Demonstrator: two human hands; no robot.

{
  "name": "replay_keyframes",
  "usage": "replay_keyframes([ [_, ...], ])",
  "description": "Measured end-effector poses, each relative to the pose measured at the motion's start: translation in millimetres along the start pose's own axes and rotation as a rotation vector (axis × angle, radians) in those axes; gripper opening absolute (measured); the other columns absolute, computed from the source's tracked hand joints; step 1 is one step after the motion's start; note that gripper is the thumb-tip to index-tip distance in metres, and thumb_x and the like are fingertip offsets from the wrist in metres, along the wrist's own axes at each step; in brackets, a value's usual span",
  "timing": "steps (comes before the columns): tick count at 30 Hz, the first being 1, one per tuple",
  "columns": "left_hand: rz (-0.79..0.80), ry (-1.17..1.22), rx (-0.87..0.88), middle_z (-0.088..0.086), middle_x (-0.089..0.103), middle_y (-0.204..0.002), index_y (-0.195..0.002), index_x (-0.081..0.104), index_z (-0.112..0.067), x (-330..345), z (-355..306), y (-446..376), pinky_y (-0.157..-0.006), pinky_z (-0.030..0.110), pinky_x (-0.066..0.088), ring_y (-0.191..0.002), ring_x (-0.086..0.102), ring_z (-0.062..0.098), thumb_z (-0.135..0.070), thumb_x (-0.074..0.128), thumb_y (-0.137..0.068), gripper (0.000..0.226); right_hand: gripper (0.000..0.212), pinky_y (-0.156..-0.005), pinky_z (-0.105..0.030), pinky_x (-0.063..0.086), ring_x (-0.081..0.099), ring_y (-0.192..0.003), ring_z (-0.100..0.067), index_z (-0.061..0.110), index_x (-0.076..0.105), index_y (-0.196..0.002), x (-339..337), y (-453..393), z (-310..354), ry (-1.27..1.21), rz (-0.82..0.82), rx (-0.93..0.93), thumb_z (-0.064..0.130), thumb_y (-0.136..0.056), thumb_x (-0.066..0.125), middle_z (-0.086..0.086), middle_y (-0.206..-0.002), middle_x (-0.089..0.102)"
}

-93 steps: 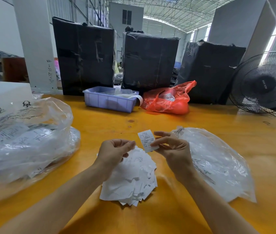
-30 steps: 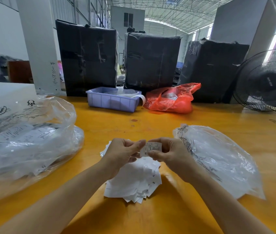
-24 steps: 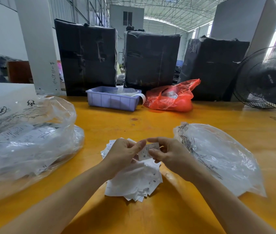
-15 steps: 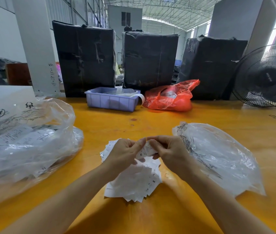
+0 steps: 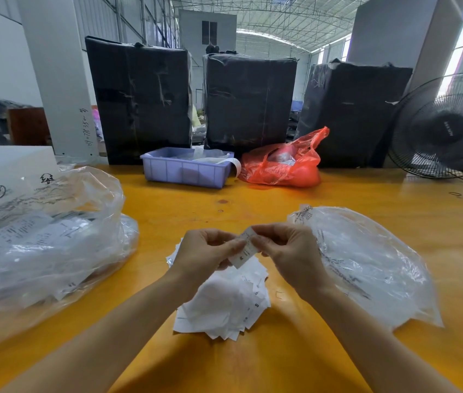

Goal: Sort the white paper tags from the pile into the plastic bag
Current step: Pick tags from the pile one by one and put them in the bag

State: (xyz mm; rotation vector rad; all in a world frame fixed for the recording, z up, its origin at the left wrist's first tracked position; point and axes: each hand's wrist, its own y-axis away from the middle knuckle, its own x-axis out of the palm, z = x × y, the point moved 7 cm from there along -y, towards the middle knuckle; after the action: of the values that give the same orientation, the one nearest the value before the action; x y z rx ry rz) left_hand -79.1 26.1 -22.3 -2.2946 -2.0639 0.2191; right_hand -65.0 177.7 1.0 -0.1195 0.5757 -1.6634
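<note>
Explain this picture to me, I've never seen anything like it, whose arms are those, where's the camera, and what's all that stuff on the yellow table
There is no machine here. A person wears a wide-angle camera on the head, looking forward and down, so the two bare arms are their own.

The left hand and right hand pinch one small white paper tag between them, above a pile of tags on the yellow table.

A clear plastic bag lies flat just right of the hands. A bigger, fuller clear bag sits on the left.

Along the far edge are a purple tray, a red plastic bag, three black wrapped bundles and a fan.
</note>
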Motion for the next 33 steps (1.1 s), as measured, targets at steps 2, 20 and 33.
replay_keyframes([
  [2, -0.034, 0.024, 0.001, 0.008, 0.071, -0.073, -0.080, 0.073, -0.006, -2, 0, 0, -0.064, 0.027, 0.053, -0.067, 0.064, 0.015, -0.019, 0.071, -0.082, 0.013, 0.016, -0.064, -0.018, 0.053, 0.066, -0.067, -0.003, 0.009, 0.074, -0.096, 2, 1, 0, 0.013, 0.012, -0.002, 0.006, -0.081, 0.071, 0.004, -0.079, 0.072],
  [20, -0.007, 0.175, -0.185, 0.010, 0.072, -0.076, -0.092, 0.069, -0.005, -7, 7, -1, -0.052, 0.017, 0.051, -0.056, 0.060, 0.012, -0.016, 0.077, -0.072, 0.024, 0.021, -0.058, -0.017, 0.050, 0.065, -0.064, -0.008, 0.007, 0.069, -0.099, 5, 2, -14, -0.208, 0.087, 0.242, 0.004, -0.079, 0.072, -0.005, -0.077, 0.072],
  [33, 0.143, -0.356, -0.149, 0.001, 0.072, -0.066, -0.065, 0.070, -0.014, -41, -27, -10, -0.045, 0.014, 0.044, -0.047, 0.057, 0.002, -0.018, 0.082, -0.071, 0.014, 0.021, -0.061, -0.021, 0.056, 0.071, -0.069, -0.020, 0.011, 0.066, -0.100, 11, 8, -2, -0.190, 0.157, 0.188, 0.006, -0.080, 0.070, -0.007, -0.078, 0.075],
])
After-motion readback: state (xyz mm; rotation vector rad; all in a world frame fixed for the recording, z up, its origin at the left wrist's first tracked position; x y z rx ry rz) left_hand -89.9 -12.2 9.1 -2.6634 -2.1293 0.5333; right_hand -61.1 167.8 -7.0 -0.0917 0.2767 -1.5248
